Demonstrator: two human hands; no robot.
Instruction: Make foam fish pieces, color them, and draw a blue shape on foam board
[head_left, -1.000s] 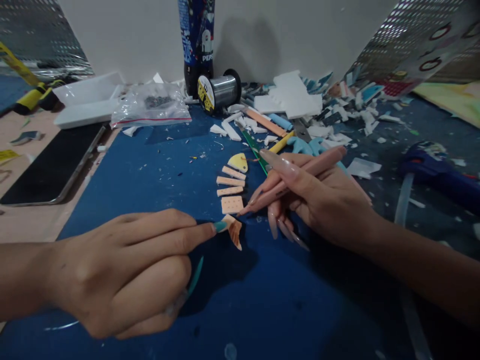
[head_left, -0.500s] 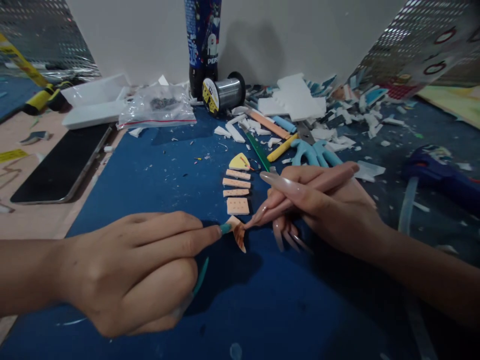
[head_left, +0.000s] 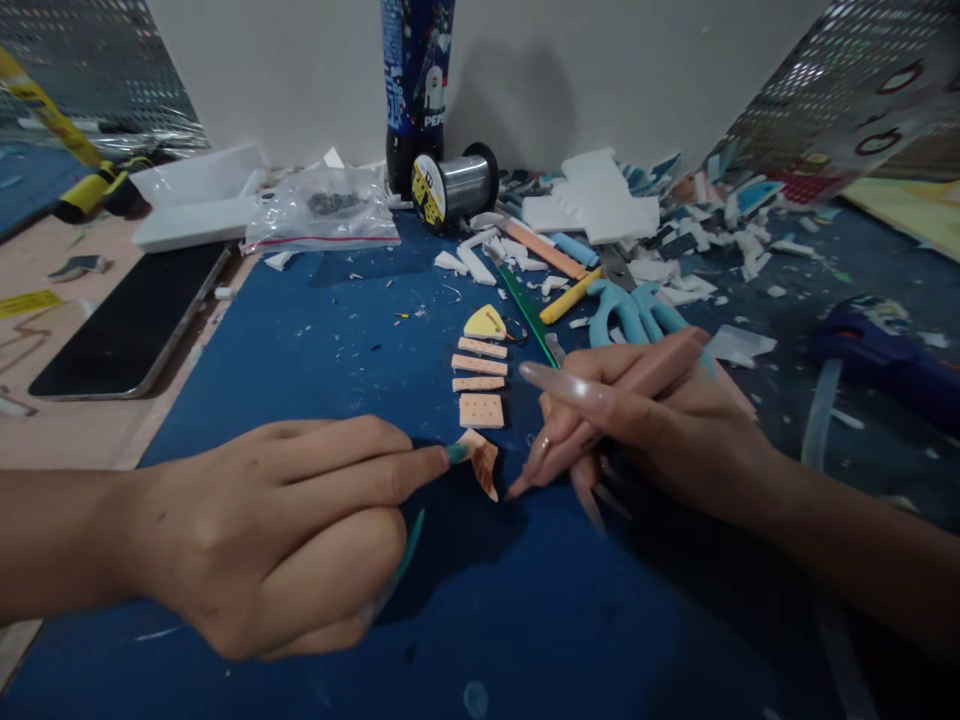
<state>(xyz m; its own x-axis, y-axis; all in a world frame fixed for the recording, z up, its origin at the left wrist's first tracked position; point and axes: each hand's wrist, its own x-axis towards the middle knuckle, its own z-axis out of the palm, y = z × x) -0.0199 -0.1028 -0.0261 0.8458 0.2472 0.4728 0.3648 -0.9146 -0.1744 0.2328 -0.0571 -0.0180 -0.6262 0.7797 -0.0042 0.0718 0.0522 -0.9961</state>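
Note:
A small peach tail-shaped piece (head_left: 484, 462) with brown strokes lies on the blue mat. My left hand (head_left: 300, 530) holds it down, a teal-nailed fingertip pressed on its left edge and the other fingers curled. My right hand (head_left: 645, 420) is closed around a pinkish-brown marker pen (head_left: 664, 362), whose tip is just right of the tail piece, apart from it. Above the tail, in a column, sit a dotted peach block (head_left: 481, 411), several thin dotted strips (head_left: 478, 366) and a yellow rounded piece (head_left: 484, 322) with a wire loop.
Blue-handled scissors (head_left: 622, 305), a green-bodied cutter (head_left: 525, 305) and foam scraps (head_left: 592, 200) lie beyond my right hand. A wire spool (head_left: 461, 190) and a Pepsi bottle (head_left: 416, 90) stand behind. A phone (head_left: 127, 325) is left; a blue glue gun (head_left: 885, 340) is right.
The marker tip has moved off the tail piece, down and slightly right. My left fingertip stays on the piece. The whole view has shifted slightly.

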